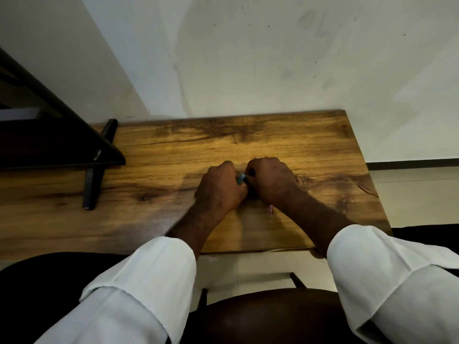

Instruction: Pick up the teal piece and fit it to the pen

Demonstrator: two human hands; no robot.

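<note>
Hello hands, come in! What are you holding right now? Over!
Left hand and right hand both curled round a small teal object. Mostly hidden. Pink clip lies by right wrist.

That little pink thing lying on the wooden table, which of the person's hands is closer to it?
Right. The right hand sits just beyond the pink thing, whose far end lies under that wrist. The left hand is farther off to the side, and both hands meet around a small blue object.

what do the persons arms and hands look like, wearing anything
Both forearms are bare below loose white sleeves, left sleeve and right sleeve, each turned back into a wide folded cuff. The left hand and right hand show no gloves, rings or watch.
</note>
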